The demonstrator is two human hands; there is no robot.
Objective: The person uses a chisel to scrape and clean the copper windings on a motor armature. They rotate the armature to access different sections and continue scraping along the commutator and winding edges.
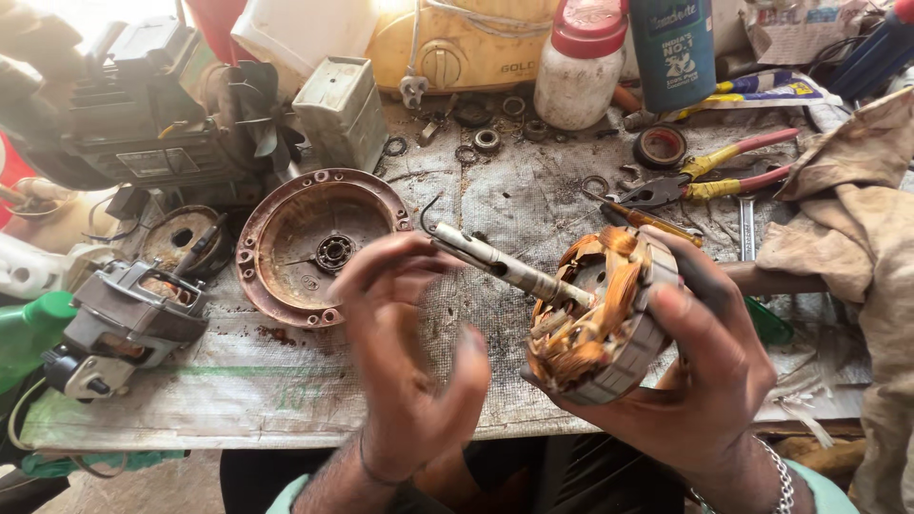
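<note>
My right hand (pixel 700 366) grips a motor stator (pixel 600 314) with copper windings and a grey laminated ring, held above the front edge of the bench. A metal shaft (pixel 500 264) sticks out of its middle toward the upper left. My left hand (pixel 405 357) is blurred, with its fingers apart and its palm facing me. Its fingertips are at the shaft's free end, and I cannot tell whether they touch it.
A rusty round motor cover (pixel 314 243) lies on the bench behind my left hand. A small grey motor (pixel 129 324) sits at the left, red-and-yellow pliers (pixel 709 171) and a dirty rag (pixel 857 219) at the right. Bottles, bearings and rings crowd the back.
</note>
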